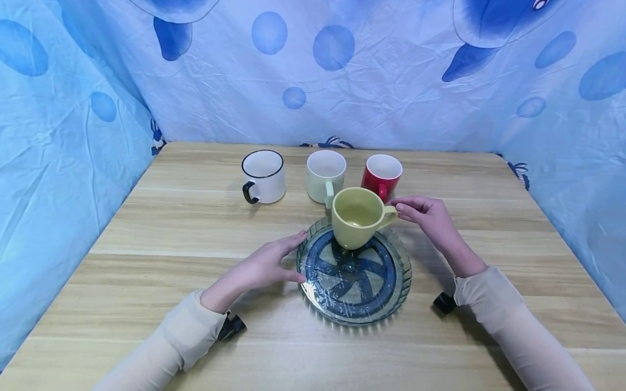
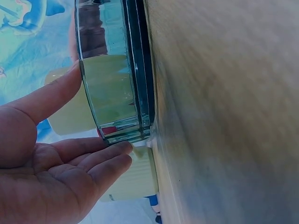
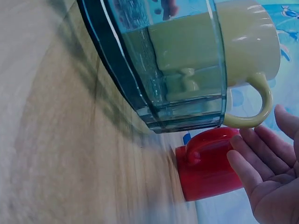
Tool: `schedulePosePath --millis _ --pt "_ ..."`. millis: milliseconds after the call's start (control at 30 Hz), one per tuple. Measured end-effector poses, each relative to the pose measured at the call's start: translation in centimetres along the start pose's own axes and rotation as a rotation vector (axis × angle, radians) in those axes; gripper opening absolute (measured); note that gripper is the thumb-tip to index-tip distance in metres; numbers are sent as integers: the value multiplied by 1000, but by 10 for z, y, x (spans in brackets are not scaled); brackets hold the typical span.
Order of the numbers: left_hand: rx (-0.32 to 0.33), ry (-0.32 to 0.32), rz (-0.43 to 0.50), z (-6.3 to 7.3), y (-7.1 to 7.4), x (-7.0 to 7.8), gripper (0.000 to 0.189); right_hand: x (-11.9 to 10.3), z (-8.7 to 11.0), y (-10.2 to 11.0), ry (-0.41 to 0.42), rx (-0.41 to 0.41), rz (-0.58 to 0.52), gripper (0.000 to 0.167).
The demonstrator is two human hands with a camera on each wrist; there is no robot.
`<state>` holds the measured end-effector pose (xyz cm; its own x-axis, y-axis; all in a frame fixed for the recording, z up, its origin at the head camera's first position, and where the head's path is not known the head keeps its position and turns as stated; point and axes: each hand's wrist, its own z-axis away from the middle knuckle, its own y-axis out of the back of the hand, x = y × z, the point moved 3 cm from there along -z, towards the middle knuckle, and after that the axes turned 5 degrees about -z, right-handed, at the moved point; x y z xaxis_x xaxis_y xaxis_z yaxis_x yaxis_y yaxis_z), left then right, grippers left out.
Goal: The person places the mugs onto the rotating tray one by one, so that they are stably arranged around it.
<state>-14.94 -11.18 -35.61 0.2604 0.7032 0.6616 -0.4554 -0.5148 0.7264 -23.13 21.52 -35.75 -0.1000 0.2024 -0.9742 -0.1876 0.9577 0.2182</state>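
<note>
A yellow-green mug (image 1: 355,219) stands upright in the far part of a round, greenish glass dish (image 1: 404,288) with a fluted wall and a dark blue pattern showing in its base. Its handle (image 3: 266,100) points right. My right hand (image 1: 429,218) is beside that handle, thumb and fingertips close to it; in the right wrist view the fingers are extended and do not wrap round it. On the dish's left side, my left hand (image 1: 266,264) touches the rim and wall with thumb and fingers spread, as the left wrist view shows.
Behind the dish stand a white mug with a black rim and handle (image 1: 266,182), a pale green ribbed mug (image 1: 320,187) and a red mug (image 1: 376,182). The wooden table (image 1: 146,260) is enclosed by blue patterned cloth (image 1: 391,103) at the back and sides.
</note>
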Motion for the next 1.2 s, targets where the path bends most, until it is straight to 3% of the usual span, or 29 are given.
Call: schedulePosePath --millis 233,800,1200 --pt "11 13 -16 0 1 0 92 1 -2 -1 14 14 -26 46" --pt "63 9 31 -2 8 -2 75 4 -3 -1 -52 13 61 45" --pt "39 14 39 -2 13 -4 74 6 -7 -2 -66 10 80 44"
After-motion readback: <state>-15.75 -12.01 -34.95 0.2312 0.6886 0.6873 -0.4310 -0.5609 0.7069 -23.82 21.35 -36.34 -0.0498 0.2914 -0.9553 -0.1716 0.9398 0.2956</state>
